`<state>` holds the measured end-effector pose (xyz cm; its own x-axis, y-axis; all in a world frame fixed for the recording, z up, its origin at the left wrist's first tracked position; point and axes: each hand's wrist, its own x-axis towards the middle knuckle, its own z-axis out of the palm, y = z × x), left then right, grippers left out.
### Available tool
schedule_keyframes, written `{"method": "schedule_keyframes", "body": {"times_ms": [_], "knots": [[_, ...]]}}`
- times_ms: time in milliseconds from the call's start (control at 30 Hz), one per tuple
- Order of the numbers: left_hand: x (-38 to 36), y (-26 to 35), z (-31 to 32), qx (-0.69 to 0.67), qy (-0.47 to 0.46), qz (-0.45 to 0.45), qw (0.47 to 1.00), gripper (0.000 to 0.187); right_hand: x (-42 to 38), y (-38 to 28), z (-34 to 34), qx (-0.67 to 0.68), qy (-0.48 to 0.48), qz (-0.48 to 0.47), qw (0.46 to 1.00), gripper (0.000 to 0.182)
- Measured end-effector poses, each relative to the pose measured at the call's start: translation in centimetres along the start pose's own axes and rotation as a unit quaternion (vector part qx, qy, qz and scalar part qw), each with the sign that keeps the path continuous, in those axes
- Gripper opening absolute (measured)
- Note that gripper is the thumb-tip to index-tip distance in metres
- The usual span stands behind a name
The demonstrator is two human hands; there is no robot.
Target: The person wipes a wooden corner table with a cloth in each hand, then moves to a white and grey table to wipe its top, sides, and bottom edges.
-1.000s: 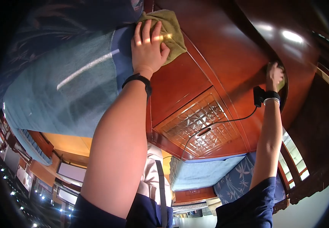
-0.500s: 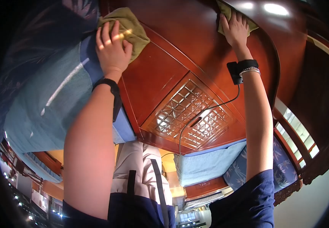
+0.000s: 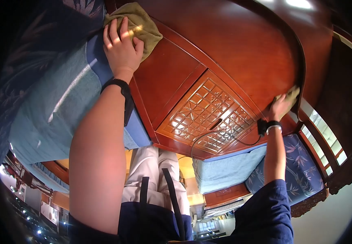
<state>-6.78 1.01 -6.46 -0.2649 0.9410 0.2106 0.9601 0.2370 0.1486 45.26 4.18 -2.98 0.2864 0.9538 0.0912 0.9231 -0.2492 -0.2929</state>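
Note:
My left hand point(image 3: 121, 51) lies with fingers spread on an olive-green cloth point(image 3: 149, 34). That cloth is bunched at the left corner of a glossy reddish-brown wooden table point(image 3: 224, 44). At the table's right side, against the raised dark rim point(image 3: 302, 65), my right hand point(image 3: 279, 106) holds a second olive cloth point(image 3: 292, 96). This hand is somewhat blurred, and its thumb seems to press on the cloth. Each wrist wears a black band; a bead bracelet and a cable-linked black device point(image 3: 261, 127) are on the right one.
A carved lattice panel point(image 3: 212, 116) with a slot is set into the table, and the black cable point(image 3: 196, 142) crosses it. Light-blue covered seats stand at left point(image 3: 49, 110) and lower right point(image 3: 224, 171). A blue leaf-patterned cushion point(image 3: 294, 171) leans at the right.
My right hand has swept its cloth from the table's far edge toward me and to the right, along the rim. The left hand and its cloth have hardly moved.

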Motion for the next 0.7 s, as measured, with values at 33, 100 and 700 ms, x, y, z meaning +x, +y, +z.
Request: {"method": "schedule_keyframes", "body": {"times_ms": [33, 100, 700], "knots": [[-0.1, -0.5, 0.6, -0.003, 0.027, 0.014, 1.000, 0.056, -1.6, 2.8, 0.0, -0.094, 0.010, -0.017, 0.995, 0.059], [0.1, -0.2, 0.3, -0.008, 0.017, 0.005, 1.000, 0.055, -4.9, 3.0, -0.1, -0.139, 0.057, 0.102, 0.983, 0.059], [0.0, -0.6, 0.8, 0.012, 0.045, 0.054, 0.997, 0.050, -16.9, -9.0, 5.6, -0.112, 0.066, 0.130, 0.983, 0.058]]}}
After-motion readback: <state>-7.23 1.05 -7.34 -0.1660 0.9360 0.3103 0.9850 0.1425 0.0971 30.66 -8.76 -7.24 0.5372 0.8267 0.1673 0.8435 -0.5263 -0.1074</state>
